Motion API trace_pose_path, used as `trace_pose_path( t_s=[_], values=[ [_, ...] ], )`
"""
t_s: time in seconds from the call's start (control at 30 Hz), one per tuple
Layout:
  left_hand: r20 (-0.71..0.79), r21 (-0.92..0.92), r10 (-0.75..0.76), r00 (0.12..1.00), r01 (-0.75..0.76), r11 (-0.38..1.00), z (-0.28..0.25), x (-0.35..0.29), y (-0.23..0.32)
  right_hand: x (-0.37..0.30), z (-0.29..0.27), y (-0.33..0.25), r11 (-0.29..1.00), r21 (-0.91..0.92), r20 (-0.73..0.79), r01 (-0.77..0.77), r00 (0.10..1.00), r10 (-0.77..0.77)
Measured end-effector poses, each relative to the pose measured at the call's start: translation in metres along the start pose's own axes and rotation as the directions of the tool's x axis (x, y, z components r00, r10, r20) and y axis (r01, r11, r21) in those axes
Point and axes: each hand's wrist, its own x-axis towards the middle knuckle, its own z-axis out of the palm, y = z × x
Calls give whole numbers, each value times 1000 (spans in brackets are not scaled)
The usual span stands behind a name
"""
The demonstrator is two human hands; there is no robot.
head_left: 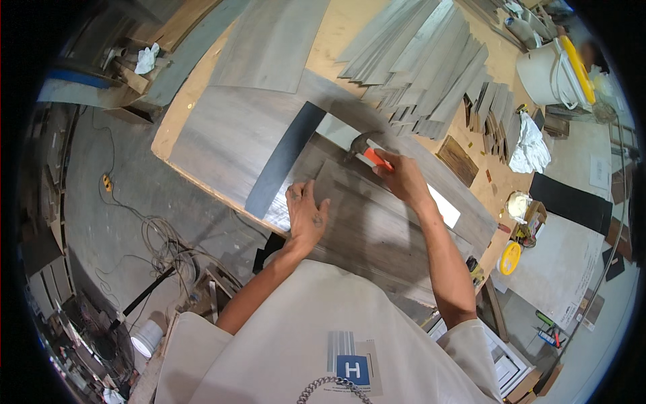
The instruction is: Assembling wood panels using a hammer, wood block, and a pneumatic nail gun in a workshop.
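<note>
1. Workshop, head view: tan workbench (330, 57), loose grey planks (417, 64) heaped at far side.
2. Hammer (369, 154) over pale strip (338, 130), beyond grey wood-grain panel (377, 225); contact unclear.
3. Right hand (405, 180): fingers closed around hammer's orange handle (379, 161).
4. Left hand (307, 214): fingers half-bent at panel's left edge, near black strip (286, 158); impossible to tell any grip.

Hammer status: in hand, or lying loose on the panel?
In hand: the right hand grips the hammer by its orange handle, dark head showing beyond.

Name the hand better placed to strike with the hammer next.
Right, most likely: the right hand grips the orange-handled hammer, while the left hand is near the black strip with no tool visible in it.
</note>
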Motion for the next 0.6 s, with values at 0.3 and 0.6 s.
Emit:
trace_pose_path(
  t_s=[0.3,0.6],
  values=[
    [3,-2,3,1000,-3,1000,-1,-1,3,6,-5,-7,999,-51,128,-16,992,23],
    [139,245,540,830,-557,794,-14,72,21,-12,-4,8,1000,24,-69,2,998,0]
  ],
)
